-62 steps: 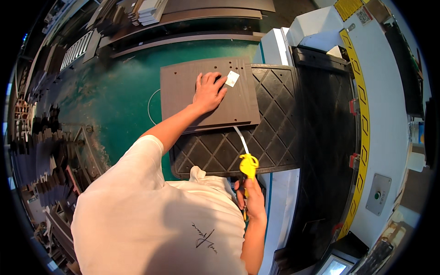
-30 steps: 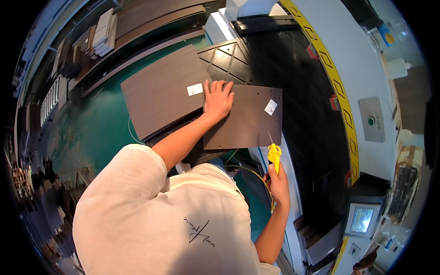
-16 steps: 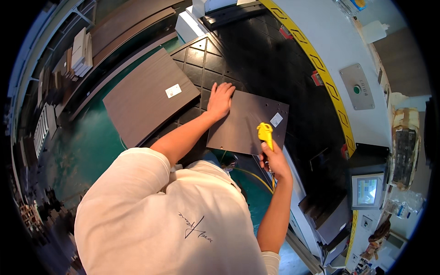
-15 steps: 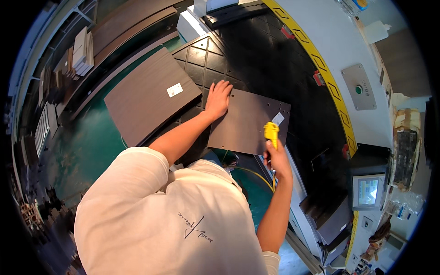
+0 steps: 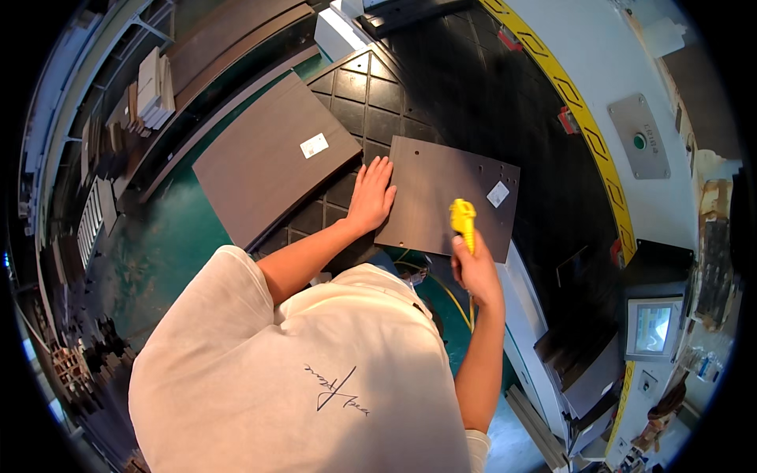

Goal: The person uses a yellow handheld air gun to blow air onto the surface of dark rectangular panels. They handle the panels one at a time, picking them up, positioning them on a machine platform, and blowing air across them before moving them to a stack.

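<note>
My right hand [image 5: 476,272] is closed around a yellow air blow gun [image 5: 463,216], held over a brown drilled panel [image 5: 438,189]. A yellow hose [image 5: 451,293] runs below that hand. The panel has several small holes and a white label [image 5: 497,194] near its right edge. Along the panel's left edge rests my left hand [image 5: 371,199], fingers stretched out and holding nothing. Left of it is a larger brown panel [image 5: 264,162] with its own white label [image 5: 314,146].
A black grid-patterned table [image 5: 367,91] lies beneath the panels. On the right runs a machine with a yellow strip [image 5: 579,110], a green button [image 5: 639,141] and a small screen [image 5: 653,329]. Stacked boards [image 5: 154,91] stand at the far left.
The blow gun has moved left over the drilled panel, away from its label. My left hand has slid nearer to me along the panel's left edge. The whole view has shifted slightly.
</note>
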Tool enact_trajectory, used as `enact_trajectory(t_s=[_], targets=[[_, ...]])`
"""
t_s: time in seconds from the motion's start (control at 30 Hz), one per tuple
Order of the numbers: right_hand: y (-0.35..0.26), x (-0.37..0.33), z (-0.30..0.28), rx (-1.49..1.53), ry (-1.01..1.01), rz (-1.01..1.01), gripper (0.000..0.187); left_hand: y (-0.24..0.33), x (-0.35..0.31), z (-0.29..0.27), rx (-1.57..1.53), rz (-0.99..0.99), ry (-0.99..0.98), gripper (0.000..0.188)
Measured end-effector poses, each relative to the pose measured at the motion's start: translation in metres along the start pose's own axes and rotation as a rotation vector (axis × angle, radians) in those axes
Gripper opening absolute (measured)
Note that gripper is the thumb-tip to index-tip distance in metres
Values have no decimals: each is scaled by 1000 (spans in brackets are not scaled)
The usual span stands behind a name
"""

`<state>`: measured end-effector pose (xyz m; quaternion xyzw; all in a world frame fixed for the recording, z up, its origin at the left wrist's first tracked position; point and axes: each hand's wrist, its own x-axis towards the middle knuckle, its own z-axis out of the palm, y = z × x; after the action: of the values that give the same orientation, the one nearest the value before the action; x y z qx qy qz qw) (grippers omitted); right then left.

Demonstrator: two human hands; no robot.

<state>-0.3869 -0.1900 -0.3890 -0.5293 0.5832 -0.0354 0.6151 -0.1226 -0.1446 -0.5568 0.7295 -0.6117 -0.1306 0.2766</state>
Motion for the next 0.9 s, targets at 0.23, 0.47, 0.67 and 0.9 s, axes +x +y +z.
enact_trajectory(t_s=[0.23,0.47,0.67,0.9], targets=[[20,-60,7,-250,-50,-23,54,-3,-1,-9,2,92,-6,52],[55,-133,-2,-330,-9,25,52,31,-2,-11,113,412,-237,50],[106,-153,-35,-262,458,217,51,78,-20,3,159,554,-459,71],[122,-153,-28,114,348,192,35,109,-17,9,221,413,-529,90]])
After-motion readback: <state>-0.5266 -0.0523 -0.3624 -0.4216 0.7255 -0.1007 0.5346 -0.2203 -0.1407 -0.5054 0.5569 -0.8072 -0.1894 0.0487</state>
